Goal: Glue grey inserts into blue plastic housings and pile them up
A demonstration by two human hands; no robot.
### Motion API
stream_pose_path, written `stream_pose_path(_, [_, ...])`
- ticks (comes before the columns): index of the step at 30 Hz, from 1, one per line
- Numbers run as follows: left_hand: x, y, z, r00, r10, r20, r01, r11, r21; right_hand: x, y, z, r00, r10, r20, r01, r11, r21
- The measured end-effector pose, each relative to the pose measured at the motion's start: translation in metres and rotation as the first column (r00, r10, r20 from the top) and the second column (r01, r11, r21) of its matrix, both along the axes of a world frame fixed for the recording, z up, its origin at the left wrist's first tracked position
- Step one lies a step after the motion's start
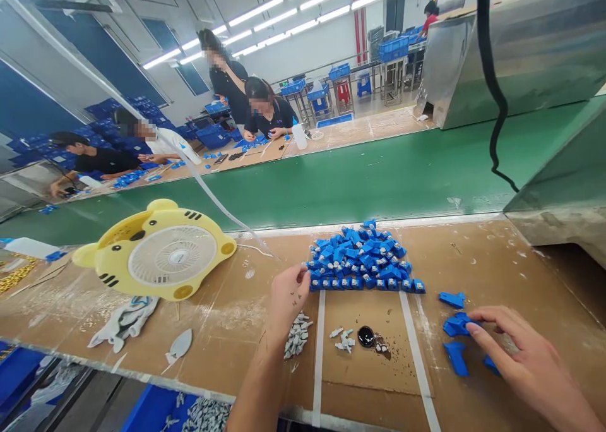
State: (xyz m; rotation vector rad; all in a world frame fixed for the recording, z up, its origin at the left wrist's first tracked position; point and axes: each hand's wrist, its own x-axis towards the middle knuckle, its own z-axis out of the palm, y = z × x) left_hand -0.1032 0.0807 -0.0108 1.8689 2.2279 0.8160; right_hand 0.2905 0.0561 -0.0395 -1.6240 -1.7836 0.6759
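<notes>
My left hand (294, 290) is at the left end of a heap of small blue parts (360, 255), its fingers closed on one blue part at the front row's corner. At the right, my right hand (511, 340) has its thumb and fingers on a loose blue part (457, 324). Other blue pieces (456, 358) lie around it on the cardboard. Small grey parts (298, 335) are piled below my left wrist. A few more grey parts (344, 340) lie beside a round black dish (366, 336) between two white tape strips.
A yellow animal-shaped fan (163, 250) stands at the left, with a crumpled glove (125, 321) below it. The green conveyor (331, 182) runs behind the cardboard-covered table (227, 343). Several people sit or stand across it. A black cable (492, 84) hangs at the right.
</notes>
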Motion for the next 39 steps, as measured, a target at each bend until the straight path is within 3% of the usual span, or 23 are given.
stream_pose_path(5, [-0.027, -0.029, 0.005, 0.999, 0.047, 0.003, -0.047, 0.999, 0.002, 0.003, 0.013, -0.027, 0.963, 0.207, 0.174, -0.229, 0.966, 0.118])
stream_pose_path(11, [-0.047, -0.062, -0.003, 0.999, -0.046, -0.017, 0.044, 0.994, -0.096, 0.003, 0.024, -0.041, 0.937, 0.269, 0.222, -0.305, 0.941, 0.147])
stream_pose_path(16, [-0.039, -0.062, -0.021, 0.966, -0.242, -0.086, 0.211, 0.939, -0.271, 0.012, 0.028, -0.041, 0.887, 0.347, 0.305, -0.421, 0.879, 0.224])
stream_pose_path(19, [-0.039, -0.055, -0.024, 0.961, -0.257, -0.097, 0.22, 0.931, -0.289, 0.017, 0.031, -0.043, 0.883, 0.353, 0.311, -0.428, 0.877, 0.218])
stream_pose_path(22, [-0.043, -0.052, -0.019, 0.961, -0.259, -0.097, 0.226, 0.938, -0.263, 0.02, 0.03, -0.038, 0.904, 0.352, 0.243, -0.397, 0.902, 0.171])
stream_pose_path(25, [-0.04, -0.058, -0.012, 0.965, -0.26, -0.03, 0.253, 0.956, -0.15, 0.017, 0.023, -0.022, 0.959, 0.272, 0.086, -0.277, 0.959, 0.061])
stream_pose_path(30, [-0.004, -0.073, -0.007, 0.922, -0.351, 0.164, 0.334, 0.934, 0.124, -0.008, 0.007, 0.008, 0.965, 0.13, -0.23, -0.147, 0.987, -0.058])
stream_pose_path(32, [0.018, -0.077, -0.006, 0.879, -0.421, 0.224, 0.399, 0.906, 0.138, -0.023, 0.003, 0.012, 0.882, 0.081, -0.464, -0.131, 0.988, -0.077])
stream_pose_path(35, [0.043, -0.08, -0.006, 0.824, -0.501, 0.265, 0.479, 0.865, 0.147, -0.046, -0.001, 0.009, 0.544, -0.011, -0.839, -0.213, 0.965, -0.151])
stream_pose_path(37, [0.051, -0.08, -0.009, 0.798, -0.543, 0.262, 0.529, 0.839, 0.129, -0.06, -0.004, 0.005, 0.317, -0.087, -0.944, -0.307, 0.933, -0.188])
stream_pose_path(39, [0.051, -0.081, -0.012, 0.782, -0.573, 0.246, 0.57, 0.817, 0.092, -0.07, -0.008, 0.001, 0.181, -0.164, -0.97, -0.36, 0.906, -0.22])
